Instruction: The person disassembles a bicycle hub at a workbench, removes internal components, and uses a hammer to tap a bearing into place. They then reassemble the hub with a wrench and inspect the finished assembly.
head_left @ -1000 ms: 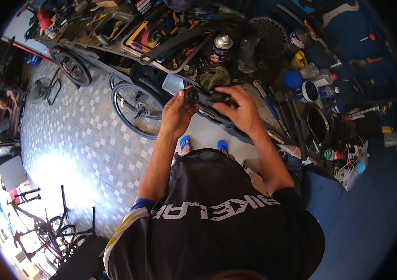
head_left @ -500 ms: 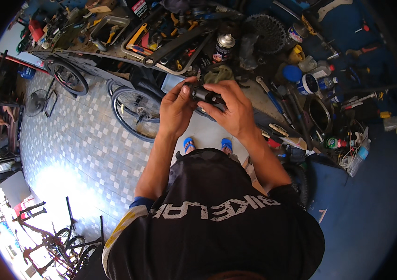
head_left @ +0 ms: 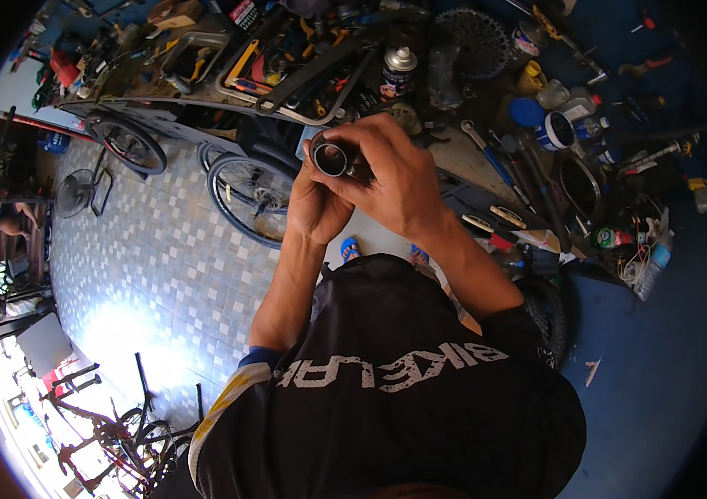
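Observation:
A dark, hollow cylindrical part (head_left: 317, 155) with a thin metal rim is held up at the near edge of the workbench, its round opening turned toward me. My left hand (head_left: 317, 206) grips it from the left and below, fingers mostly behind it. My right hand (head_left: 396, 179) wraps over its right side, fingers curled across the top and thumb below. Both hands are closed and touch each other; between them they hide much of the part. Its exact kind cannot be made out.
Beyond my hands the bench carries a metal tray (head_left: 222, 86) of tools, a spray can (head_left: 398, 73) and a large cassette (head_left: 471, 43). To the right lie a blue-handled wrench (head_left: 490, 155) and a white-and-blue tub (head_left: 554, 131). Bicycle wheels (head_left: 255, 198) stand below the bench.
The part has been turned so its open end now faces me. My right hand has moved left and closed over it, where before its fingertips held the right end.

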Motion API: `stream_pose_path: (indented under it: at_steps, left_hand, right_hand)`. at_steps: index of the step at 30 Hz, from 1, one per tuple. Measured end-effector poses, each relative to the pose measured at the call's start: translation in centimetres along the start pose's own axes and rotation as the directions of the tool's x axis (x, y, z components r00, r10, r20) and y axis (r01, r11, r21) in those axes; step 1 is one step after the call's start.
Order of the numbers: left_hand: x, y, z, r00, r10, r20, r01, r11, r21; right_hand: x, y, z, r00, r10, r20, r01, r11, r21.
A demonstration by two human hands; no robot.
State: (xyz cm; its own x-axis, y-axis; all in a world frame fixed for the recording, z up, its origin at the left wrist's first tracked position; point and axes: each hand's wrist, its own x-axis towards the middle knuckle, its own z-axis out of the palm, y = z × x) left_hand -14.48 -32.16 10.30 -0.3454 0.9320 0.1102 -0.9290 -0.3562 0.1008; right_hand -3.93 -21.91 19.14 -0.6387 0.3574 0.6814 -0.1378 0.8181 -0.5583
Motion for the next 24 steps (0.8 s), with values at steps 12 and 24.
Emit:
stream_pose_path:
  at_steps: [12,24]
  left_hand:
    - [0.3,-0.1,-0.2,1.0,0.002,0.019,-0.001,0.999,-0.046]
    - [1.3,-0.8,-0.4,0.984,-0.013,-0.18,0.018,0.999,0.027]
  right_hand:
    - [0.4,0.3,0.1,1.0,-0.013,-0.01,0.012,0.999,-0.04]
    - [-0.5,0.3,-3.6,0.973,0.212,0.093,-0.213,0.977,0.005]
